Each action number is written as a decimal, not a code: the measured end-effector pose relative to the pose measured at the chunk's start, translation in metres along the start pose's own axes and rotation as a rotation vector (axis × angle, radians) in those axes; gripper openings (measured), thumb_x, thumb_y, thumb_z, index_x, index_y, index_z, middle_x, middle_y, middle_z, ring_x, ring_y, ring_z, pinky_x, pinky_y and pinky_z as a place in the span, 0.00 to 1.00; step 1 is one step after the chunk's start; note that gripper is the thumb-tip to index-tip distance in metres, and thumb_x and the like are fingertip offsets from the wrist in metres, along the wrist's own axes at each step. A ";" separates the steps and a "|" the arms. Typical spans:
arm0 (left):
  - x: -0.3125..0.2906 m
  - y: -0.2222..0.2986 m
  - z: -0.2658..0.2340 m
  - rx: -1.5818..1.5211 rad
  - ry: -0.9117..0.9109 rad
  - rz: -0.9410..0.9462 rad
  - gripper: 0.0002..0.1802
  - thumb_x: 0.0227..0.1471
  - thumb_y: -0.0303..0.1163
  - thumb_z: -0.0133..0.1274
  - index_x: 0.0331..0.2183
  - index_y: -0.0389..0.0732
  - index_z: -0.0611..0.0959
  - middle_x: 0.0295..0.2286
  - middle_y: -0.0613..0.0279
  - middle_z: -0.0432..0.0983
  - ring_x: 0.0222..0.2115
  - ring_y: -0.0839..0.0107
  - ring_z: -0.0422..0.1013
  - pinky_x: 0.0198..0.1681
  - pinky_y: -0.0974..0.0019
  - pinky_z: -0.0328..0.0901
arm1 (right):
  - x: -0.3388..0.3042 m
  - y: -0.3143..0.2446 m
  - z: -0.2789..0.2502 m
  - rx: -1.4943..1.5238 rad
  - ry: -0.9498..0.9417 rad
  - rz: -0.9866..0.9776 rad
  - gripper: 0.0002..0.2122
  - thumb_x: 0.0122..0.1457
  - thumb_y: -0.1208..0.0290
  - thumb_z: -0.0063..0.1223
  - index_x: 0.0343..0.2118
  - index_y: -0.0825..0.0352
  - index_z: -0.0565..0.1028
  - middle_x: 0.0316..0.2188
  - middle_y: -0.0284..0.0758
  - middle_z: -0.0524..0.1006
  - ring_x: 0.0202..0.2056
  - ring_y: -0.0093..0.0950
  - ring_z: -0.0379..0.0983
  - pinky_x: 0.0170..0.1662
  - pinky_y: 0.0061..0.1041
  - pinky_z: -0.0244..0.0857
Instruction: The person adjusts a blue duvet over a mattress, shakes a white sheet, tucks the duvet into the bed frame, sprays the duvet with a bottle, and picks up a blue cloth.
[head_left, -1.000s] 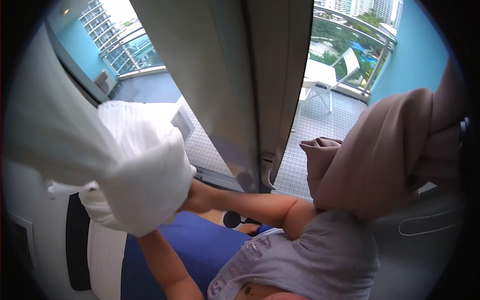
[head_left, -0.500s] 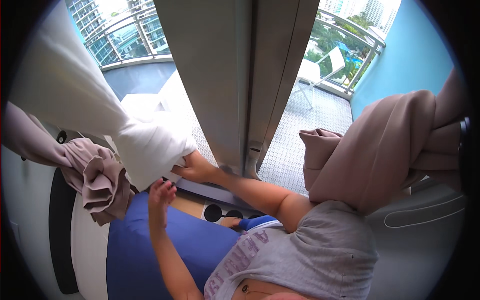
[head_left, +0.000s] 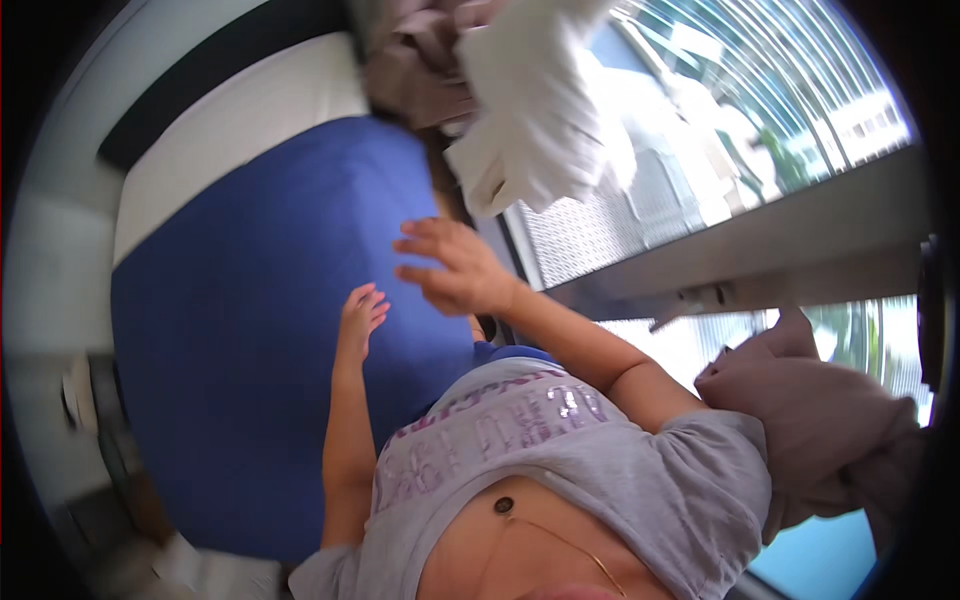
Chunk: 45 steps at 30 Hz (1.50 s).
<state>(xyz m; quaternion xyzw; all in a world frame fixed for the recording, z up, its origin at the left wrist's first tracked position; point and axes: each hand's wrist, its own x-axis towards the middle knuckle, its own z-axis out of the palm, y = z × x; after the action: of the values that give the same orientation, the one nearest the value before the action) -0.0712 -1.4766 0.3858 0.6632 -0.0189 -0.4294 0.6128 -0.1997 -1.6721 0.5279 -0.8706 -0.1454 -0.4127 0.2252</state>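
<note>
My left hand [head_left: 362, 318] is raised over the blue bedcover [head_left: 240, 330], fingers apart and nothing in them. To its right, my right hand [head_left: 455, 268] also hovers near the bed's edge with its fingers spread, and it holds nothing. Beyond my right hand hangs a white curtain [head_left: 545, 110], bunched and knotted at its lower end, apart from both hands. A mauve curtain [head_left: 425, 70], bunched up too, hangs behind it by the head of the bed. Motion blurs the curtains somewhat.
A second mauve curtain [head_left: 820, 410] hangs gathered at the right. A grey door frame [head_left: 740, 240] runs between glass panes, with a balcony floor [head_left: 580, 235] outside. The bed has a white end [head_left: 240, 140] and a dark headboard [head_left: 220, 70]. Blurred items stand at the lower left.
My right hand has let go of the white curtain and moved away from it, fingers opening. The view has swung left toward the bed, and the white curtain hangs by itself.
</note>
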 end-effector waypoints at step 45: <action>0.273 -0.075 -0.053 0.899 0.606 -0.248 0.49 0.47 0.62 0.40 0.57 0.35 0.51 0.57 0.33 0.31 0.58 0.40 0.24 0.55 0.36 0.23 | 0.082 0.634 0.433 -0.178 -0.641 0.805 0.22 0.57 0.48 0.40 0.26 0.67 0.73 0.24 0.44 0.75 0.27 0.44 0.71 0.31 0.38 0.63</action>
<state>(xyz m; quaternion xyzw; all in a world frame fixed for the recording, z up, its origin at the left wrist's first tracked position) 0.0949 -1.5661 0.1680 0.9504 0.0548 -0.2381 0.1923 0.4120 -1.9882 0.1776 -0.9559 0.1749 -0.0169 0.2351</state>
